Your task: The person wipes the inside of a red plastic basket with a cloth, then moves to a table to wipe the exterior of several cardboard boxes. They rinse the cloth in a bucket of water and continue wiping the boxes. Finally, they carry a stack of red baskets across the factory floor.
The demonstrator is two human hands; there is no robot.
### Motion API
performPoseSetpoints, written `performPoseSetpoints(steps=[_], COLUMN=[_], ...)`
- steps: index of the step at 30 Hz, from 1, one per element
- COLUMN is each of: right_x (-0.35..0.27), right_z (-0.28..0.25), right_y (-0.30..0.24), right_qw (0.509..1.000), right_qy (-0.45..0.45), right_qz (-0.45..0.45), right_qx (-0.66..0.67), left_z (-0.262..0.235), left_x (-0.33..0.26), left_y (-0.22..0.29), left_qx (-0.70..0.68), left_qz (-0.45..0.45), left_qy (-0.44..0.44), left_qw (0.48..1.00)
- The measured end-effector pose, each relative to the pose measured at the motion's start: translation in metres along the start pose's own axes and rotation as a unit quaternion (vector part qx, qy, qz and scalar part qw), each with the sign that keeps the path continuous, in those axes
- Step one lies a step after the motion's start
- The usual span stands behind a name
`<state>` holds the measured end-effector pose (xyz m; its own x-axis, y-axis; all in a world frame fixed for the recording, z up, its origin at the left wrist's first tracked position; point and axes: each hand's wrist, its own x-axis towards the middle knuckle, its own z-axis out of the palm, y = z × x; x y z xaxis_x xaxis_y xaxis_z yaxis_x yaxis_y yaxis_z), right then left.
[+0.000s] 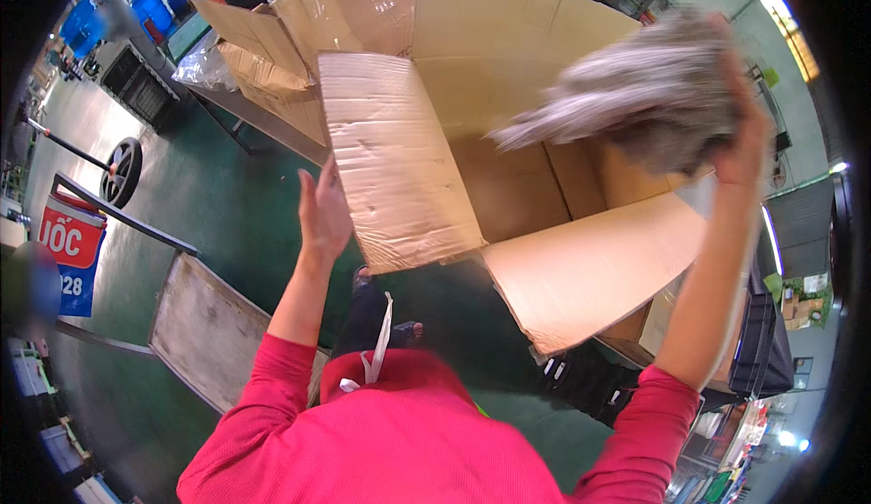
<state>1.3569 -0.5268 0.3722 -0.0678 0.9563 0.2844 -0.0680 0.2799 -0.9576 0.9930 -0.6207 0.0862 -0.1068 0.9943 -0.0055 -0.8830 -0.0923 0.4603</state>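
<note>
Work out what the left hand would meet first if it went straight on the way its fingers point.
Most likely the outer edge of the tan, rectangular corrugated-cardboard flap just beside the fingers of the left hand. Depth is unclear: the hand may already touch it, or could pass behind.

Open cardboard box (508,37) with flaps spread, left hand (325,218) at the edge of its left flap (399,164), right hand (746,137) holding a blurred grey bundle (658,87) over the box's right side, flat cart (204,332) at lower left, green floor (249,223) below.
</note>
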Motion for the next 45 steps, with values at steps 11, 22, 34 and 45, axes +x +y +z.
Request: performPoseSetpoints(steps=[11, 22, 34, 45], right_x=[-0.045, -0.056, 0.085, -0.008], right_z=[0.229, 0.238, 0.297, 0.197], right_y=[0.251, 0.229, 0.302, 0.252], right_qw=[0.821, 0.782, 0.877, 0.797], right_qy=[-0.377, -0.476, -0.154, -0.393], right_qz=[-0.247, -0.287, -0.268, -0.268], right_qx=[-0.352, -0.281, -0.368, -0.372], left_z=[-0.005, -0.011, -0.012, -0.018], left_x=[0.072, 0.090, 0.074, 0.076], left_y=[0.022, 0.028, 0.019, 0.015], left_qx=[-0.050, -0.052, -0.039, -0.115], left_qz=[-0.018, -0.122, -0.107, -0.115], left_qy=[-0.027, 0.133, 0.065, 0.042], left_qw=[0.998, 0.982, 0.991, 0.986])
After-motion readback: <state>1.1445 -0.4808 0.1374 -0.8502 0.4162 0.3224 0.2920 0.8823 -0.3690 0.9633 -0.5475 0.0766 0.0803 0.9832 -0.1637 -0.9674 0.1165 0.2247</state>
